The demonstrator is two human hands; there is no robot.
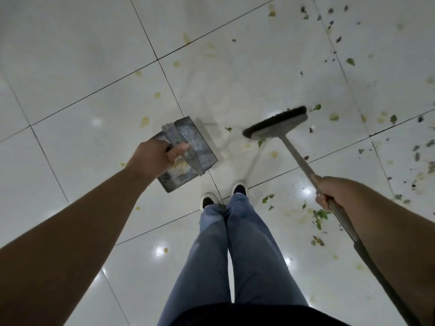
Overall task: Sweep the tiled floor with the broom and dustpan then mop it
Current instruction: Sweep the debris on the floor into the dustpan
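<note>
Dustpan (188, 149) (grey metal, no readable label) hangs gripped in the left hand (153, 158); the right hand (334, 192) clasps the broom (277, 124) handle, bristles ahead of it on the tiled floor (82, 67), with leaf scraps (320, 215) scattered beside that hand.

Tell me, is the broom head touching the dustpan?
Apart. The head view shows bare floor tile and a small leaf scrap between the broom head and the dustpan, which the left hand holds.
</note>
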